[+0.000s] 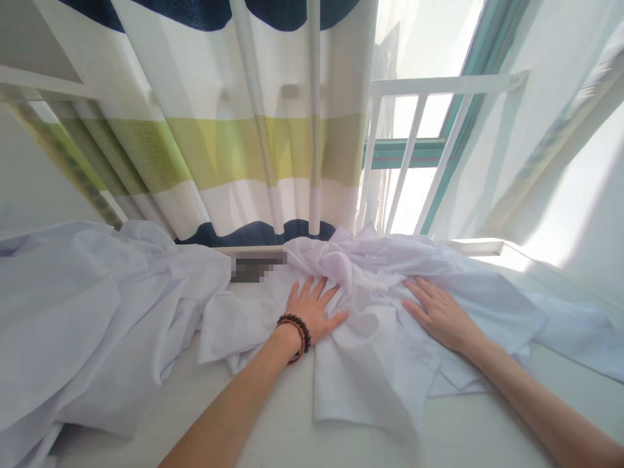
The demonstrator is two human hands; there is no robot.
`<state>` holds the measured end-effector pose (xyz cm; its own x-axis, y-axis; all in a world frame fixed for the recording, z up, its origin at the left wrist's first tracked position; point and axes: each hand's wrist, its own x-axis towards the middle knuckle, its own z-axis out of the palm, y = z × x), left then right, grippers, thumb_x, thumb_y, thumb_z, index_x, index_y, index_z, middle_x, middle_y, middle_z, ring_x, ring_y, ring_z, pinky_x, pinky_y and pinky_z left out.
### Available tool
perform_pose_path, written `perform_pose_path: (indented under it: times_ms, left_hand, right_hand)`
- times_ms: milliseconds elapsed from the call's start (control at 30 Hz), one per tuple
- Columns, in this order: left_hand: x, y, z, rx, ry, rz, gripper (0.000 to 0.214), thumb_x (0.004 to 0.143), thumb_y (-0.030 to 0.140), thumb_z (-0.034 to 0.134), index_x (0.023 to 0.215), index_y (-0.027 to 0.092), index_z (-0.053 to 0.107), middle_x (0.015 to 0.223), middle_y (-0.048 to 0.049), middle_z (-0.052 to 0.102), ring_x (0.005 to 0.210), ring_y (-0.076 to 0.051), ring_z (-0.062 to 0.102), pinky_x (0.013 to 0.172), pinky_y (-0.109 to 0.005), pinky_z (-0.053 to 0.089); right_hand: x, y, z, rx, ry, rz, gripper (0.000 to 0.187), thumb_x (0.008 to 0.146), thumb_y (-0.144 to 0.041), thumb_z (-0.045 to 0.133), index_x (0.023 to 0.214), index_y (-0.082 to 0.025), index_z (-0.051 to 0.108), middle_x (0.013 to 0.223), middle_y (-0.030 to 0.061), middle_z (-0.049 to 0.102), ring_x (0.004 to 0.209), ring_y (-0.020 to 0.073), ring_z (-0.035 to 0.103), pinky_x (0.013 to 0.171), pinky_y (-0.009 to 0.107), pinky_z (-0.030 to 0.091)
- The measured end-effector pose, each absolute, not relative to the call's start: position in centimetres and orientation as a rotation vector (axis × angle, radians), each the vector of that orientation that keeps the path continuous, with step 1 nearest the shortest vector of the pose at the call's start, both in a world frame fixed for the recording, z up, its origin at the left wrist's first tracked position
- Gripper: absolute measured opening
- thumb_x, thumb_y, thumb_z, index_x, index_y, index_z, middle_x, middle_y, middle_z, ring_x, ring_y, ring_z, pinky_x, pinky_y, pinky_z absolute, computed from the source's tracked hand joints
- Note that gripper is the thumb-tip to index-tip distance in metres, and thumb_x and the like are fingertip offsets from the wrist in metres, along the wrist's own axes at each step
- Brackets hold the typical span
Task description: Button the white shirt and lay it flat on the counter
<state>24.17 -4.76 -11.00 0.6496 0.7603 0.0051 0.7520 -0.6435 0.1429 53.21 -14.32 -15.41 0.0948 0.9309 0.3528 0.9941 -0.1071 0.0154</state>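
Observation:
A crumpled white cloth (370,351) lies in loose folds on a white surface (273,429), its kind hard to tell. My left hand (312,312), with dark beaded bracelets (297,331) at the wrist, rests on the cloth's left part, fingers spread. On the right part of the cloth my right hand (441,312) lies flat with its fingers stretched out. Bunched folds rise between the two hands. Neither hand grips anything.
More white cloth (97,312) is heaped at the left. A curtain (219,149) with white, green and navy bands hangs ahead. White railings (448,84) stand before a teal-framed window (404,153). A pixelated patch lies left of my left hand.

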Motion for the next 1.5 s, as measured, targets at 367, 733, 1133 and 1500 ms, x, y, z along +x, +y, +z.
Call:
perform_pose_path:
  times_ms: [367,733,1133,1500]
  left_hand:
    - [25.2,-6.2,-6.9,2.81,1.432,0.041,0.061,0.079,0.025,0.054,0.138,0.016,0.046,0.157,-0.016,0.025,0.145,-0.037,0.015,0.115,-0.061,0.013]
    - [31.3,-5.3,-9.8,2.883,1.075,0.036,0.064,0.094,0.05,0.033,0.143,0.009,0.038,0.153,-0.0165,0.035,0.142,-0.032,0.03,0.116,-0.054,0.02]
    - [31.3,-5.8,-9.6,2.922,1.093,0.039,0.053,0.094,0.05,0.037,0.137,0.021,0.048,0.15,-0.0124,0.041,0.14,-0.035,0.029,0.113,-0.062,0.015]
    - [30.9,-13.0,-4.4,2.756,0.537,-0.341,0.038,0.082,0.057,0.057,0.087,0.02,0.064,0.084,-0.0041,0.068,0.076,-0.023,0.065,0.066,-0.032,0.047]
  right_hand:
    - [49.3,-20.6,-12.4,-1.974,-2.086,-0.15,0.047,0.098,-0.042,0.038,0.134,-0.015,0.052,0.143,0.0137,0.05,0.131,0.0271,0.047,0.106,0.044,0.042]
    - [49.4,-20.7,-12.3,-2.066,-2.037,-0.13,0.052,0.097,-0.046,0.039,0.141,-0.021,0.047,0.152,0.0109,0.04,0.136,0.0306,0.04,0.107,0.048,0.039]
    - [48.4,-22.6,-10.3,-2.078,-2.028,-0.107,0.035,0.087,-0.04,0.058,0.114,-0.018,0.064,0.117,0.0144,0.064,0.103,0.0292,0.061,0.088,0.044,0.05]
    - [48.7,-23.2,-8.8,-2.125,-2.034,0.265,0.014,0.09,-0.021,0.048,0.09,-0.02,0.062,0.074,0.0024,0.068,0.063,0.0173,0.06,0.059,0.028,0.04]
